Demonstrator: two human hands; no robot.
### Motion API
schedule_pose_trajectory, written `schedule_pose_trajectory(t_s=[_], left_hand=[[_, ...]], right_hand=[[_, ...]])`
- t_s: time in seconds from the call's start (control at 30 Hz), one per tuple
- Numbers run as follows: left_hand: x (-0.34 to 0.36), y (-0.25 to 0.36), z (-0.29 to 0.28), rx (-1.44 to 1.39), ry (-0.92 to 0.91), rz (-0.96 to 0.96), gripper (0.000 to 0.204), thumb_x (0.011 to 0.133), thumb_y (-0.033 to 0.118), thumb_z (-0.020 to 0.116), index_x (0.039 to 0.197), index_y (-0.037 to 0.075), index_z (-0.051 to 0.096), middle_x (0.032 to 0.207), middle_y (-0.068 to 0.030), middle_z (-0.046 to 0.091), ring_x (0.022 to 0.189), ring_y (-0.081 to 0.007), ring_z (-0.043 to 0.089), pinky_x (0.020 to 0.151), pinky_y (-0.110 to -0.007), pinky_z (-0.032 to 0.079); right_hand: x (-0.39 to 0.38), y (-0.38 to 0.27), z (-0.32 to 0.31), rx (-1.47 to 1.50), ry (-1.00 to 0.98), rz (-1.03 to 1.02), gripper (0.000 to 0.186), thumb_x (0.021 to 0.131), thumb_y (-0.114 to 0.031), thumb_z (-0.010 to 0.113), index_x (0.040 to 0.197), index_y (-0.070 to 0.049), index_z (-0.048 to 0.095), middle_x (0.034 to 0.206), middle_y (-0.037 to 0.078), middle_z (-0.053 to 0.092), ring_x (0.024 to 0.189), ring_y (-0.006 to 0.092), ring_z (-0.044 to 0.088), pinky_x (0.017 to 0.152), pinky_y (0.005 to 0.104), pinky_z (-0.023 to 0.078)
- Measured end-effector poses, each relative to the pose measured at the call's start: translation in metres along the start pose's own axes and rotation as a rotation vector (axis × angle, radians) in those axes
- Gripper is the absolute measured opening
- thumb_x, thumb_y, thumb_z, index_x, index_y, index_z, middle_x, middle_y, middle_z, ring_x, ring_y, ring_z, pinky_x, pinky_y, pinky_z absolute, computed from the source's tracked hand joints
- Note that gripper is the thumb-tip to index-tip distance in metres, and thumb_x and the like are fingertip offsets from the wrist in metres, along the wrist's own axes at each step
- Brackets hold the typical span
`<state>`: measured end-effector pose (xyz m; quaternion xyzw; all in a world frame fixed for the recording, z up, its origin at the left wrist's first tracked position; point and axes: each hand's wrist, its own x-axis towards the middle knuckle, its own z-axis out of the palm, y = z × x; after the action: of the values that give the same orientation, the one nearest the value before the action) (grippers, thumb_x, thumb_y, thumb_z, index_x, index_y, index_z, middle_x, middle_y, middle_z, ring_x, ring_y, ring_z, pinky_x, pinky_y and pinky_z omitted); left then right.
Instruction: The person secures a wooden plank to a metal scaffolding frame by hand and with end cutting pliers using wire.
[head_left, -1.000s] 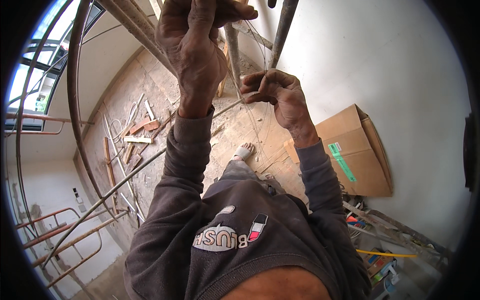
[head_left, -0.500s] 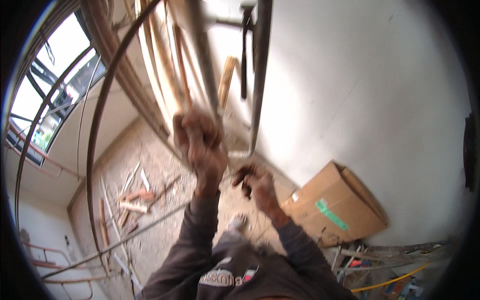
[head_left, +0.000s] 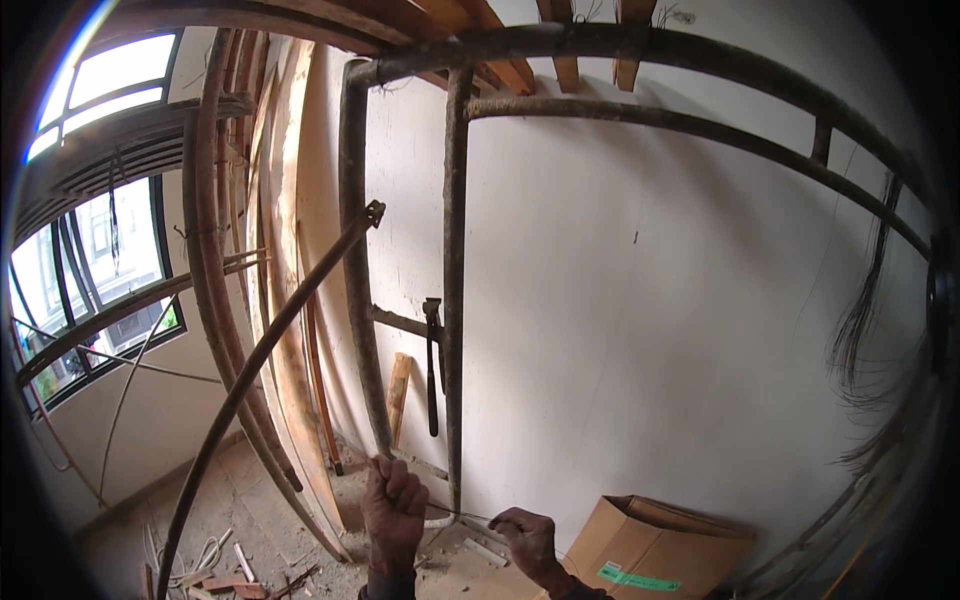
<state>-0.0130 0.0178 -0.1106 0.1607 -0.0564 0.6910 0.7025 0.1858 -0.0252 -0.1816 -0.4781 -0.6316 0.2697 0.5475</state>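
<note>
While one pincer tool [head_left: 432, 375] hangs, one carton [head_left: 640, 550] sits, your left hand [head_left: 394, 510] upright, fisted, right hand [head_left: 532, 545] tilted inward, pinching wire [head_left: 462, 511]

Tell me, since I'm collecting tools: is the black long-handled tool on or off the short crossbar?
On. The black tool hangs at the short crossbar, its head up by the bar and its handles pointing down.

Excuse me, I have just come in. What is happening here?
A person's left hand and right hand seem to hold a thin dark wire between them, near a dark tubular metal scaffold frame. Black long-handled metal pincers hang on its rung. A brown cardboard box stands to the right.
</note>
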Motion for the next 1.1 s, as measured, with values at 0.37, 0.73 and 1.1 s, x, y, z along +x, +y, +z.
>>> schedule_pose_trajectory(t_s=[0.37, 0.73, 1.1], left_hand=[[0.027, 0.004, -0.002, -0.024, -0.215, -0.017, 0.031, 0.108, 0.035, 0.037, 0.09, 0.011, 0.047, 0.066, 0.0032, 0.032, 0.05, -0.0067, 0.028, 0.044, -0.023, 0.027], [-0.011, -0.024, 0.004, 0.806, -0.145, 0.198, 0.034, 0.105, 0.027, 0.048, 0.101, -0.004, 0.061, 0.087, -0.0143, 0.07, 0.077, -0.0181, 0.065, 0.077, -0.034, 0.054], [-0.021, -0.01, 0.008, 1.003, -0.112, 0.16, 0.03, 0.101, 0.017, 0.055, 0.089, -0.008, 0.066, 0.075, -0.0155, 0.069, 0.051, -0.0143, 0.061, 0.05, -0.026, 0.052]], right_hand=[[-0.036, -0.027, 0.015, 0.122, -0.231, -0.048, 0.011, 0.085, -0.004, 0.06, 0.088, -0.001, 0.07, 0.076, 0.004, 0.071, 0.067, 0.0134, 0.065, 0.062, 0.0278, 0.051], [-0.02, -0.026, -0.041, 0.278, -0.064, 0.266, 0.021, 0.088, 0.0, 0.048, 0.092, 0.008, 0.068, 0.056, -0.002, 0.046, 0.048, 0.004, 0.034, 0.045, 0.023, 0.027], [-0.02, -0.019, -0.04, 0.171, -0.289, 0.501, 0.017, 0.09, 0.0, 0.051, 0.09, 0.005, 0.067, 0.056, -0.003, 0.044, 0.049, 0.0052, 0.035, 0.046, 0.0238, 0.027]])
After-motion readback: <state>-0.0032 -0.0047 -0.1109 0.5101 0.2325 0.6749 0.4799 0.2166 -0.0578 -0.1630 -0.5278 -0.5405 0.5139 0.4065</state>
